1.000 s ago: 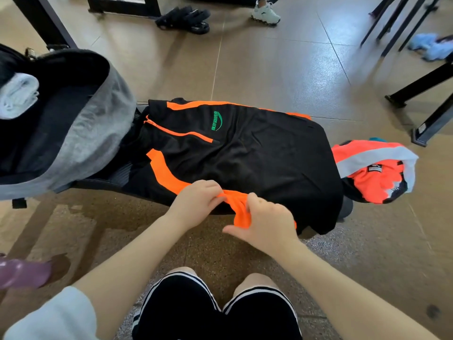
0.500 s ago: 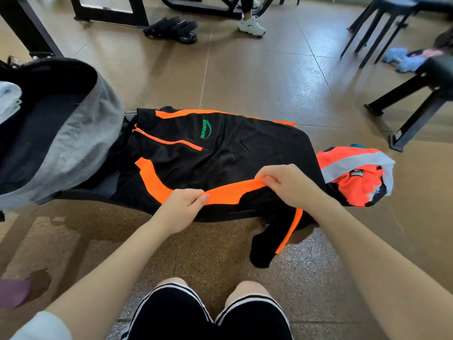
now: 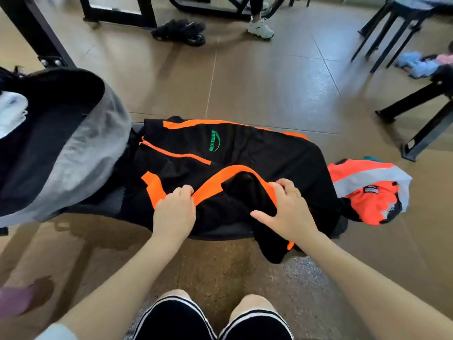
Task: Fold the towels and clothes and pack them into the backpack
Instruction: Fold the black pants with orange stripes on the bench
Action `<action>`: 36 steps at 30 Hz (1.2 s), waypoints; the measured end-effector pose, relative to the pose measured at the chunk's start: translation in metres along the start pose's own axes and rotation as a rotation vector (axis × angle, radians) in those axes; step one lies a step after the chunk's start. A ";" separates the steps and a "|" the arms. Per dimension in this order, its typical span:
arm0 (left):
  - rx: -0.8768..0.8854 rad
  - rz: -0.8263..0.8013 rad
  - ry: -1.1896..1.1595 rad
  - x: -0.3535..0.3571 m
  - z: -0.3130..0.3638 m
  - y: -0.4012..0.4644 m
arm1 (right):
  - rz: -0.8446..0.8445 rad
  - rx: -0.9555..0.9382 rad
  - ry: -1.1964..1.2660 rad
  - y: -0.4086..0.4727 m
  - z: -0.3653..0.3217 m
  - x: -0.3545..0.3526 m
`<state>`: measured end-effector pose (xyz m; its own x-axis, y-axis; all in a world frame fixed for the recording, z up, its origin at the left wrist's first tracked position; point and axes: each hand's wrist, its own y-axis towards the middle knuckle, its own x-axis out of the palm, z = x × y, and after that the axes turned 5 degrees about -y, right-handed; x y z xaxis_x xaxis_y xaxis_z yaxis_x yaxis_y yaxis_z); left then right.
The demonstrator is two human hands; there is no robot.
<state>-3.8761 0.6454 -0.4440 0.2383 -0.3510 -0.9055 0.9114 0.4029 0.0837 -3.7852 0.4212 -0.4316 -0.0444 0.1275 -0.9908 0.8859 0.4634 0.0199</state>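
1. At the near edge of the low black bench [image 3: 220,233], the left hand [image 3: 174,212] gripped the orange stripe of the black garment [image 3: 245,153], fingers curled over the band.
2. The right hand [image 3: 286,212] pressed the other end of that stripe down onto the cloth, fingers bent over the fold and thumb spread wide.
3. Half a second earlier the stripe had been held stretched between the hands with a black end hanging to the floor; now the section had been carried up and laid over the body of the garment, only a short black tail dangling.
4. This looked like the first fold landing, leaving further folds before packing.
5. The open backpack [image 3: 81,153] stood just left, a white towel [image 3: 12,111] inside.
6. An orange and grey garment [image 3: 367,192] lay unfolded at the right.
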 end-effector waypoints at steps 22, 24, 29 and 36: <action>0.759 0.177 -0.305 0.024 0.114 -0.074 | 0.049 0.064 0.751 -0.098 0.055 -0.044; 0.801 0.149 -0.231 0.025 0.128 -0.081 | -0.010 -0.013 0.686 -0.103 0.060 -0.044; 0.750 -0.232 -0.354 0.036 0.145 -0.083 | -0.094 -0.127 0.628 -0.125 0.068 -0.055; 0.792 -0.338 -0.384 0.037 0.118 -0.100 | -0.085 0.182 0.043 -0.163 0.111 -0.024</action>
<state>-3.9194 0.4925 -0.4372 -0.1152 -0.6558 -0.7461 0.8817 -0.4134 0.2272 -3.8771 0.2458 -0.4261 -0.1386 0.1339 -0.9812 0.9469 0.3081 -0.0917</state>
